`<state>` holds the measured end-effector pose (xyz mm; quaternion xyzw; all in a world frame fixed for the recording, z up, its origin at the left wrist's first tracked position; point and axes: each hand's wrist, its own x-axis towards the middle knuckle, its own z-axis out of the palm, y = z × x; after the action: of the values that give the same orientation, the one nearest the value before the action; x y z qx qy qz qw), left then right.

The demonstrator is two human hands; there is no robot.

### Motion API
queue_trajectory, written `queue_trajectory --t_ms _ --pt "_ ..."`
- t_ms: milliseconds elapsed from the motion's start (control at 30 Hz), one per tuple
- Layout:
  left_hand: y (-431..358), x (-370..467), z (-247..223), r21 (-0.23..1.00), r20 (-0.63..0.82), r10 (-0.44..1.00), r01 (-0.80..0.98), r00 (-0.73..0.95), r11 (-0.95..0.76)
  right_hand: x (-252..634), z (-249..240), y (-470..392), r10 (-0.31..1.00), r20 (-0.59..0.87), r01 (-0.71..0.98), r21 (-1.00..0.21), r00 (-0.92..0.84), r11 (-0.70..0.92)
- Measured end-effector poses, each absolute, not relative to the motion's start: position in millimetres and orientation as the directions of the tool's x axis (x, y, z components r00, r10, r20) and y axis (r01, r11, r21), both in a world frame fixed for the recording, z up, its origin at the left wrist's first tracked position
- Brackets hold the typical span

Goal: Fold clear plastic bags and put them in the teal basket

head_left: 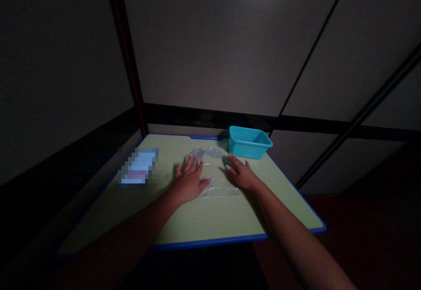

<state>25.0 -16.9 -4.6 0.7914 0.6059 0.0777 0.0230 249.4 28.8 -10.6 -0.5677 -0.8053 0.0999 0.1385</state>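
Observation:
A clear plastic bag (219, 191) lies spread on the pale green table, its two handle-like flaps pointing toward the far edge. My left hand (190, 180) rests palm down on the bag's left side, fingers spread and thumb stretched to the right. Over the right side is my right hand (242, 173), its fingers extended toward the upper left and slightly apart. Neither hand grips anything. Much of the bag's outline is faint against the tabletop, and my left hand hides part of it.
A turquoise plastic basket (249, 143) stands at the table's far right corner. Toward the left edge lies a blurred, pixelated rectangular item (140, 167). The table (210, 222) has a blue rim, and panelled walls (210, 53) rise behind it and to the left.

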Motion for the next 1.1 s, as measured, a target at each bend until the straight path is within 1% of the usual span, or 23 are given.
queue_trajectory --t_ms 67,133,333,400,533,667,767,933,1000,1100 --pt "-15.6 25.5 -4.7 0.134 0.138 0.957 0.953 0.255 -0.273 245.1 -11.8 25.9 0.923 0.152 0.860 -0.336 -0.354 0.385" --pt "-13.5 24.9 -7.3 0.140 0.140 0.954 0.949 0.264 -0.283 240.4 -12.3 22.0 0.898 0.163 0.832 -0.338 -0.409 0.441" --pt "-6.3 17.7 -18.4 0.177 0.039 0.916 0.900 0.398 -0.399 234.1 -9.8 15.8 0.803 0.113 0.727 -0.366 -0.585 0.581" --pt "-6.2 16.3 -18.6 0.186 0.025 0.898 0.880 0.440 -0.436 234.3 -9.7 17.2 0.798 0.151 0.707 -0.389 -0.583 0.590" --pt "-10.7 16.3 -15.3 0.209 -0.026 0.887 0.870 0.462 -0.447 236.4 -14.0 23.6 0.826 0.283 0.695 -0.447 -0.488 0.564" --pt "-15.3 17.9 -15.2 0.225 -0.014 0.877 0.856 0.480 -0.465 238.8 -19.0 28.8 0.789 0.392 0.647 -0.454 -0.472 0.613" --pt "-12.5 18.6 -17.7 0.236 0.053 0.888 0.858 0.457 -0.456 238.9 -19.8 30.0 0.753 0.431 0.616 -0.435 -0.497 0.656" --pt "13.5 9.5 -19.4 0.269 0.266 0.935 0.913 0.235 -0.307 238.7 -18.9 30.2 0.756 0.438 0.634 -0.419 -0.486 0.650" --pt "28.7 2.1 -18.0 0.304 0.358 0.913 0.901 0.194 -0.310 238.7 -18.8 30.4 0.762 0.436 0.646 -0.413 -0.479 0.642" --pt "48.4 -7.9 -14.3 0.388 0.494 0.862 0.857 0.118 -0.340 237.6 -19.5 30.8 0.770 0.435 0.656 -0.414 -0.467 0.632"
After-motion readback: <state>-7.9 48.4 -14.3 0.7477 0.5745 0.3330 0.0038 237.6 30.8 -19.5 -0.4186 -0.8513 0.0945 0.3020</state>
